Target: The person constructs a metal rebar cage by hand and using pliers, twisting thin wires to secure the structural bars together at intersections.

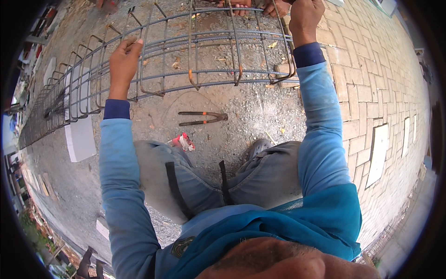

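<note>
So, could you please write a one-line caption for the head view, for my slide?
Both hands, left hand and right hand, grip a rebar cage above pincers on gravel.

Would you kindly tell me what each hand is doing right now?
Left hand: closed around a bar of the rebar cage.
Right hand: closed on the cage's top bar.

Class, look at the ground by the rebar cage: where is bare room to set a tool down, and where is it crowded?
Free: gravel between the pliers and the paving; also gravel left of the pliers, below the cage. Crowded: inside the cage, where the left hand and right hand grip bars.
</note>
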A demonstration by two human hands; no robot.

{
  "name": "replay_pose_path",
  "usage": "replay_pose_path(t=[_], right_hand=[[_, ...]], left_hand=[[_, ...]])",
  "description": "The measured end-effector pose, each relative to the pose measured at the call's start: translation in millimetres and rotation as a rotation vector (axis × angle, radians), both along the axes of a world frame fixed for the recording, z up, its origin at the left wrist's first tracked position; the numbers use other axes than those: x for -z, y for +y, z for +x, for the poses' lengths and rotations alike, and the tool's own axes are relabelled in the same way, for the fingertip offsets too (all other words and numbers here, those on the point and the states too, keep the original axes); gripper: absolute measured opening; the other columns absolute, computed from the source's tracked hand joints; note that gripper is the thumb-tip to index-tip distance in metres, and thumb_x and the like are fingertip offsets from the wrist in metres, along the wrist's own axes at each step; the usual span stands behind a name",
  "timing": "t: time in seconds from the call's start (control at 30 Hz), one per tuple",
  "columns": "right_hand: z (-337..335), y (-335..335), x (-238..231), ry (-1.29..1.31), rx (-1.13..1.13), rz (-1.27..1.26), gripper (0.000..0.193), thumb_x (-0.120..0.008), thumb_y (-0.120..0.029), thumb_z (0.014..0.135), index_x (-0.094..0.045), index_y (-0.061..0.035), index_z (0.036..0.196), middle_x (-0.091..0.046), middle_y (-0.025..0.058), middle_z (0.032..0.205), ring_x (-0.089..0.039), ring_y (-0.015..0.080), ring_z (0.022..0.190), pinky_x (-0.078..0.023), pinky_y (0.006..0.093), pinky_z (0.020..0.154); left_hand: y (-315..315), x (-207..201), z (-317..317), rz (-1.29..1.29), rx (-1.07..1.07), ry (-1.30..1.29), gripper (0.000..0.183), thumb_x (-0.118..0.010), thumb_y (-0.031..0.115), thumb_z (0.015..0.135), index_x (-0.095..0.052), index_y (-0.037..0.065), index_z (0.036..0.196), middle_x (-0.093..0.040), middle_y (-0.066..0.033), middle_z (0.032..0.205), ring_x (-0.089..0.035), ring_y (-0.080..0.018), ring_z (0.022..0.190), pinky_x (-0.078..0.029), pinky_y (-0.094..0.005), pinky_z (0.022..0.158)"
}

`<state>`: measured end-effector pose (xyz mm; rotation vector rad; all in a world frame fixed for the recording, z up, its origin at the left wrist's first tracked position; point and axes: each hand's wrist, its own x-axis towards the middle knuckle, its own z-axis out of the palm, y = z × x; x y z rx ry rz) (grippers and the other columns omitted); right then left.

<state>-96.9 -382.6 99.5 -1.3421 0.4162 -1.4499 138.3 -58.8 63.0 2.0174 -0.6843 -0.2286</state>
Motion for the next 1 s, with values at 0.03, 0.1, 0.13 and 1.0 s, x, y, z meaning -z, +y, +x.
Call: replay_pose_path(t=[0.03, 0.1, 0.13, 1.0], right_hand=[[0.2, 1.4, -1.2, -0.002, -0.002, 0.000, 0.023, -0.053, -0.021, 0.096, -0.067, -0.0020, 0.097, -0.059, 0.0007, 0.069, -0.052, 0.0070, 0.056, -0.042, 0.0206, 0.053], [-0.6, 5.1, -2.6, 0.035, 0.013, -0.018, 0.023, -0.052, -0.020, 0.097, -0.066, -0.0017, 0.096, -0.058, 0.0003, 0.068, -0.051, 0.0063, 0.055, -0.041, 0.0199, 0.051], [-2.3, 7.2, -3.8, 0.036, 0.015, -0.019, 0.023, -0.052, -0.020, 0.097, -0.066, -0.0017, 0.096, -0.058, 0.0003, 0.068, -0.051, 0.0063, 0.055, -0.041, 0.0199, 0.051], [33.8, 43.7, 40.8, 0.639, -0.079, -0.479, 0.033, -0.054, -0.031, 0.094, -0.067, -0.0006, 0.093, -0.065, 0.0100, 0.077, -0.063, 0.0217, 0.075, -0.048, 0.0322, 0.070]], left_hand=[[0.0, 1.1, -0.1, 0.038, 0.022, -0.024, 0.049, -0.066, 0.033, 0.087, -0.060, -0.003, 0.119, -0.068, -0.0135, 0.099, -0.064, -0.0153, 0.088, -0.049, -0.0269, 0.078], [1.6, 2.1, 1.1, 0.075, 0.026, -0.050, 0.049, -0.066, 0.033, 0.086, -0.061, -0.003, 0.119, -0.068, -0.0142, 0.100, -0.064, -0.0168, 0.089, -0.049, -0.0279, 0.080], [0.9, 3.8, 1.0, 0.110, 0.037, -0.071, 0.049, -0.066, 0.034, 0.086, -0.061, -0.003, 0.118, -0.068, -0.0149, 0.101, -0.064, -0.0183, 0.091, -0.049, -0.0289, 0.081], [-9.0, 13.6, -0.9, 0.164, 0.123, -0.139, 0.041, -0.063, 0.029, 0.090, -0.062, 0.000, 0.119, -0.067, -0.0085, 0.104, -0.063, -0.0143, 0.093, -0.048, -0.0264, 0.084]])
